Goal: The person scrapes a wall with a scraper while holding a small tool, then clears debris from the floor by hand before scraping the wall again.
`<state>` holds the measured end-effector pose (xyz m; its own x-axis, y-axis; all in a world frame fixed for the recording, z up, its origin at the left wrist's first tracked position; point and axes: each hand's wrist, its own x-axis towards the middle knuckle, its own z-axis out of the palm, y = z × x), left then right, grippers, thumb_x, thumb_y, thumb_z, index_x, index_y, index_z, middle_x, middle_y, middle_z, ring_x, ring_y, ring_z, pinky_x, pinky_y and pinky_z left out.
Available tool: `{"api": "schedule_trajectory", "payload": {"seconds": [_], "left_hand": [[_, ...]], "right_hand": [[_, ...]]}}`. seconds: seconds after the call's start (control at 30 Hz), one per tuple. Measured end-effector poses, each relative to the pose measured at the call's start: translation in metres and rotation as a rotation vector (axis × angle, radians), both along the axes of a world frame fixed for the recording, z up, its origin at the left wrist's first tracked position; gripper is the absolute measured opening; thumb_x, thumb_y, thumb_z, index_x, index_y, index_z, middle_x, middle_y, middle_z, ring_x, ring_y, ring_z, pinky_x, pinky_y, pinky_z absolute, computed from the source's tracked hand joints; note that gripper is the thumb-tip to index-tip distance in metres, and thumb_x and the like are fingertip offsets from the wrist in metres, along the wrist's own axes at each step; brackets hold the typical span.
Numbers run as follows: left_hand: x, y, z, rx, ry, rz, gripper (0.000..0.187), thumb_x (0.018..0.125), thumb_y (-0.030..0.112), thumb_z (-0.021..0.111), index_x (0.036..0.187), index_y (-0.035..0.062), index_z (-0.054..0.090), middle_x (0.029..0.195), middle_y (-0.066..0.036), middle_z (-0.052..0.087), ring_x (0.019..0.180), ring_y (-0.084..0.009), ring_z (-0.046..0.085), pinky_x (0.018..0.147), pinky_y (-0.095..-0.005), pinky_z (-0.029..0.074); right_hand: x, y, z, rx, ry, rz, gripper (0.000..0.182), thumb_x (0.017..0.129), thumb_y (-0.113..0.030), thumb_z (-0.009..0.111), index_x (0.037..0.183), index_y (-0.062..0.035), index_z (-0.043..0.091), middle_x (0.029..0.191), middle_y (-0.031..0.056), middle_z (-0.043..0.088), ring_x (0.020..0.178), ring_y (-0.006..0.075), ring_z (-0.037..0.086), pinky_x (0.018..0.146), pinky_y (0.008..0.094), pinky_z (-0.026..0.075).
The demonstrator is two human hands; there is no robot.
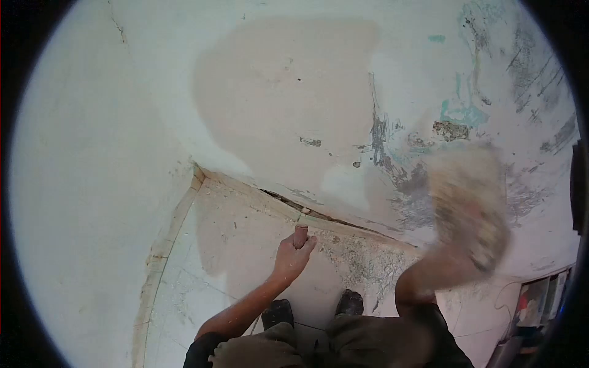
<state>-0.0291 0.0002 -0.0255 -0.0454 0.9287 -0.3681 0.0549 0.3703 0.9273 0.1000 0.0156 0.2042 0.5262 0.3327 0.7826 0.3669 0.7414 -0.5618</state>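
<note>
In the lower middle, my left hand [291, 260] is closed round a short brown cylindrical handle [300, 236] that points up toward the wall. Whatever the handle belongs to is hidden. On the right, my right hand [469, 254] is raised and blurred by motion, gripping what looks like a plastering float [464, 175], a broad beige rectangular board stained with plaster. The float overlaps the rough, scuffed part of the white wall [343, 43]. A large pinkish, damp-looking patch [282, 92] spreads over the wall left of the float.
An open crack [288, 201] runs above the skirting tiles [245, 186], which meet in a corner at the left. My dark shoes [350, 302] stand on the dusty floor [215, 236]. A shelf with items [540, 300] and a loose cable lie at the lower right.
</note>
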Motion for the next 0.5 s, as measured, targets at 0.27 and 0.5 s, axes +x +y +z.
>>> {"api": "schedule_trajectory", "payload": {"seconds": [0.27, 0.5], "left_hand": [[0.002, -0.002, 0.032, 0.08, 0.037, -0.065, 0.029, 0.086, 0.027, 0.06, 0.085, -0.0011, 0.058, 0.063, -0.006, 0.052, 0.06, -0.0136, 0.051, 0.058, -0.0312, 0.043], [0.0, 0.001, 0.027, 0.143, -0.172, 0.17, 0.021, 0.09, 0.022, 0.058, 0.096, 0.0018, 0.058, 0.059, -0.001, 0.05, 0.05, -0.0073, 0.046, 0.044, -0.0235, 0.035]], "right_hand": [[0.041, 0.042, -0.072, -0.25, -0.58, 0.135, 0.037, 0.092, -0.021, 0.049, 0.123, -0.0007, 0.045, 0.118, 0.0159, 0.05, 0.104, 0.019, 0.05, 0.083, 0.0307, 0.042], [0.009, 0.05, -0.077, -0.134, -0.662, 0.105, 0.012, 0.079, -0.003, 0.067, 0.089, 0.0022, 0.064, 0.078, 0.0132, 0.064, 0.063, 0.0195, 0.06, 0.06, 0.0315, 0.048]]}}
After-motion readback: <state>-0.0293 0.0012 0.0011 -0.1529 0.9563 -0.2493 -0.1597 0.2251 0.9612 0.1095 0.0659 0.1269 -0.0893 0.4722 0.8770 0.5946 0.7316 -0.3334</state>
